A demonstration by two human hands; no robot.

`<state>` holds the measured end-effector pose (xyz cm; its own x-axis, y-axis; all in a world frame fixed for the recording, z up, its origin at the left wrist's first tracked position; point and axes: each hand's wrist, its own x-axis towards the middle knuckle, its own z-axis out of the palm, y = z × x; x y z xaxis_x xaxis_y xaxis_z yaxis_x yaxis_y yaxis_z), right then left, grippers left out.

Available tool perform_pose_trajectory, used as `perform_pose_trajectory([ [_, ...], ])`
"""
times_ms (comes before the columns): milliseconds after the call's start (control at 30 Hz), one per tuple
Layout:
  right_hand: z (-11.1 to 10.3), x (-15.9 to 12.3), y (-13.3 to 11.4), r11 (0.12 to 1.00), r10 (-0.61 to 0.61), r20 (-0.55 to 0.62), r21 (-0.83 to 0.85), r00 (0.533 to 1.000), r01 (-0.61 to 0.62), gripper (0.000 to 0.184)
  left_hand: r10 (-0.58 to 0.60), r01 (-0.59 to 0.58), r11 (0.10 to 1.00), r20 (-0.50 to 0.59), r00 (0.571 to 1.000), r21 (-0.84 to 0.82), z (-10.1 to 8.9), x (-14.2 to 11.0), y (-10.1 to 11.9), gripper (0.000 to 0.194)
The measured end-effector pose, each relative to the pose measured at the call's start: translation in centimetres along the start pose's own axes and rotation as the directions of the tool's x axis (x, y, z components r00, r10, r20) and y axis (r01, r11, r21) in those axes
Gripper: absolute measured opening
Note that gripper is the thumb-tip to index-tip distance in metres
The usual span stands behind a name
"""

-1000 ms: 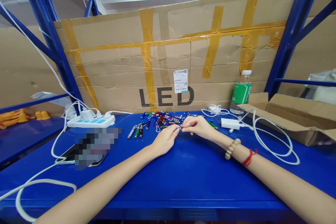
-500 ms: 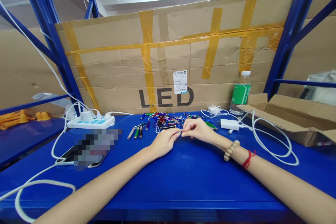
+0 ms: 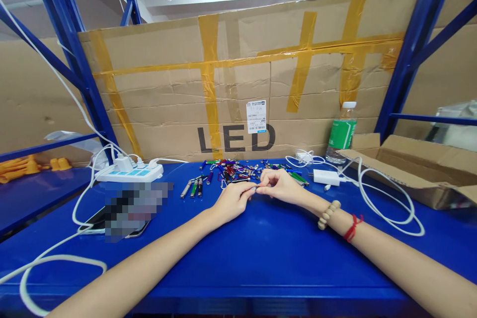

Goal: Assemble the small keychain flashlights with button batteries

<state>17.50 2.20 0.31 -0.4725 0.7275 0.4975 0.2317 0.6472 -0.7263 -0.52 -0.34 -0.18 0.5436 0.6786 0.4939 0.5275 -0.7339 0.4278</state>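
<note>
My left hand (image 3: 231, 200) and my right hand (image 3: 280, 185) meet fingertip to fingertip over the blue table (image 3: 261, 253). Both pinch a small silvery part (image 3: 255, 189) between them; what it is I cannot make out. Just behind the hands lies a pile of small coloured keychain flashlights (image 3: 234, 169). Three more flashlights (image 3: 194, 187) lie in a row to the left of the pile. My right wrist wears a bead bracelet and a red string.
A white power strip (image 3: 130, 173) with plugs stands at the back left, its cable looping forward. A phone (image 3: 97, 221) lies at the left. A charger (image 3: 326, 176) with white cable, a green-labelled bottle (image 3: 342, 131) and an open cardboard box (image 3: 417, 169) are at the right. Taped cardboard (image 3: 242, 74) forms the back wall.
Both hands have drifted slightly toward me while still pinching the small part together. Nothing else has moved.
</note>
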Motion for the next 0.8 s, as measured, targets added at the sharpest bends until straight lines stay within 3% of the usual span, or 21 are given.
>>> perform_pose_trajectory([
  [433,0.36,-0.03,0.01,0.988,0.130,-0.001,0.084,0.992,-0.129,0.037,-0.004,0.006,0.999,-0.038,0.999,0.052,0.02,0.08,0.04,0.025],
  [800,0.48,0.21,0.03,0.987,0.159,-0.084,-0.023,0.984,-0.162,0.037,-0.104,0.105,0.994,-0.047,0.993,0.029,0.29,0.33,-0.13,0.025],
])
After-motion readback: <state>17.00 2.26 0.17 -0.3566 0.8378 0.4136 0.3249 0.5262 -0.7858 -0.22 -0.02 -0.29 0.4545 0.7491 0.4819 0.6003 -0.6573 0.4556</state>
